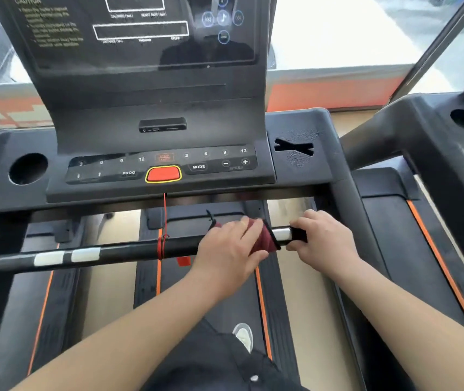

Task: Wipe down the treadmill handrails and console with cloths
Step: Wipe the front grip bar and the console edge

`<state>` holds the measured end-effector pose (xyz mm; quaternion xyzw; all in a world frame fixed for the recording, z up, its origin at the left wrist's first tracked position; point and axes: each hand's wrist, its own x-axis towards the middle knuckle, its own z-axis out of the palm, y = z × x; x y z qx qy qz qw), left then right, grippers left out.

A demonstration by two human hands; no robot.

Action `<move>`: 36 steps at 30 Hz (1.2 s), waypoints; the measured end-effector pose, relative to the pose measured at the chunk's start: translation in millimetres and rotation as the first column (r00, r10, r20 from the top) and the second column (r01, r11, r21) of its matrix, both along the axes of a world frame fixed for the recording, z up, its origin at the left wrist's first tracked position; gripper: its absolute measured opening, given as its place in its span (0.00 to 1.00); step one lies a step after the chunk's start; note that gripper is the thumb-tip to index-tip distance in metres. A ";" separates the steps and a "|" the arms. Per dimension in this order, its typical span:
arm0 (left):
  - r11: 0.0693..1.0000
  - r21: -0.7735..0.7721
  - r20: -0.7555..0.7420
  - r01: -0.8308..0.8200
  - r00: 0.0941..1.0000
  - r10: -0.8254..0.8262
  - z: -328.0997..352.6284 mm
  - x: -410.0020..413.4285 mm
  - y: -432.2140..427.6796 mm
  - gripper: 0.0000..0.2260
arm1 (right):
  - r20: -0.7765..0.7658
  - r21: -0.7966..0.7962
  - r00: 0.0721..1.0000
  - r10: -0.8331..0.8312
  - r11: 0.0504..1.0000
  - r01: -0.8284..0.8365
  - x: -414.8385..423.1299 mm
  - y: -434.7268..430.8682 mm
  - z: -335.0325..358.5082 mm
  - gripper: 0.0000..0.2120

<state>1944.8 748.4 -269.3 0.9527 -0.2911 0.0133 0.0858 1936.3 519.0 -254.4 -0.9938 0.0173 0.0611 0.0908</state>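
- Head view looks down on a black treadmill, with the black horizontal front handrail bar (129,251) running across below the console; two silver sensor plates (65,256) sit near its left end.
- Further right, a thin red safety cord (164,221) hangs from the red, yellow-rimmed stop button (163,174) on the black console panel (151,108) and is wound around the bar.
- Right of the cord, the person's left hand (229,249) presses a dark red folded cloth (263,239) onto the bar; its fingers curl over the cloth and clamp it against the rail, so the cloth is wrapped partly around the bar, right of its middle.
- Just right of the cloth, a short silver sensor section (281,233) shows bare between the two hands.
- The right hand (321,238) grips the bar near its right end, fingers closed around it; whether it also holds a second dark cloth cannot be told.
- Judged from this, the step in hand is wiping the front handrail, with the console apparently not yet done.
- The next move likely calls for sliding the clamped cloth along the bar, either over the silver section or leftward, easing around the wound cord without tugging it.
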 end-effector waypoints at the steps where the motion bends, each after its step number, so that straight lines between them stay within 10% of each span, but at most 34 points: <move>1: 0.992 0.123 -0.076 -0.029 0.996 0.038 0.9 5.3 -9.1 0.31 | 0.008 0.008 1.000 -0.005 1.000 0.005 -0.6 -0.3 -1.9 0.17; 4: 0.938 0.348 -0.227 -0.014 0.969 0.099 -4.6 12.5 -39.2 0.31 | 0.060 0.027 0.998 -0.027 0.999 0.026 -4.5 -2.1 -8.3 0.16; 11: 0.985 0.166 -0.510 0.051 0.859 0.042 -0.7 74.2 -55.3 0.20 | 0.073 0.037 0.997 -0.024 0.999 0.022 -2.7 -1.8 -11.6 0.16; 19: 0.999 0.040 -0.025 0.037 0.999 -0.036 -34.1 -13.1 -15.9 0.24 | 0.127 0.053 0.991 -0.032 0.998 0.026 -5.1 -4.2 -17.5 0.18; 27: 0.982 0.190 -0.373 -0.001 0.925 0.073 -0.6 60.5 -67.3 0.14 | 0.077 0.037 0.996 -0.042 0.999 0.039 -2.5 -2.5 -13.7 0.16; 33: 0.998 -0.059 0.008 -0.008 1.000 0.009 -31.2 -13.4 -25.8 0.20 | 0.086 0.032 0.994 -0.060 0.998 0.058 -3.4 -1.6 -13.2 0.16; 36: 1.000 0.025 -0.048 0.006 0.999 -0.005 -26.2 2.1 -23.3 0.20 | 0.087 0.045 0.995 -0.051 0.998 0.048 -2.8 -1.7 -11.0 0.16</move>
